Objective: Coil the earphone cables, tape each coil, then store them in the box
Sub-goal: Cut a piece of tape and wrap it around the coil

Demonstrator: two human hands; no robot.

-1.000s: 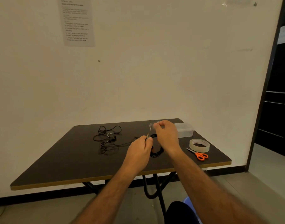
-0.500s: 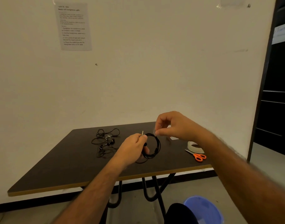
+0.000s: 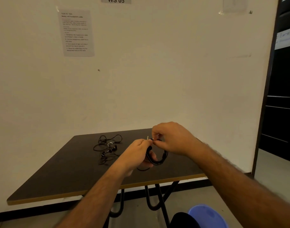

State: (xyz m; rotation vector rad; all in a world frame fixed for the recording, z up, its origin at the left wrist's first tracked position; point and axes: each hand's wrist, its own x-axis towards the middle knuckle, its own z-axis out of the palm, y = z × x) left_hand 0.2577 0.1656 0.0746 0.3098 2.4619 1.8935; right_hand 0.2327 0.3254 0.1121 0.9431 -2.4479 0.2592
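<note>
Dark table (image 3: pixel 61 175) against a pale wall; taken here as the landmark.

Left hand (image 3: pixel 137 152) above the table's middle, toward the near edge. Fingers curled round a black coiled cable (image 3: pixel 159 159), gripping it on its left side. A small metal plug tip (image 3: pixel 147 137) sticks up just past the knuckles.

Right hand (image 3: pixel 172 139) just beside the left, on its right and slightly higher. Thumb and forefinger pinched together at the top of the coil, other fingers curled. Whether tape sits in that pinch cannot be told: too small, blurred.

The coil hangs between the two hands, raised off the table top. A loose end of cable droops below the left hand toward the table.

Second set of earphones (image 3: pixel 108 148) lies uncoiled in a tangle on the table, left of the hands, toward the far edge.

Printed sheet (image 3: pixel 76 32) on the wall above the table's left part. Blue stool (image 3: pixel 208 216) on the floor below the table's near right corner.
</note>
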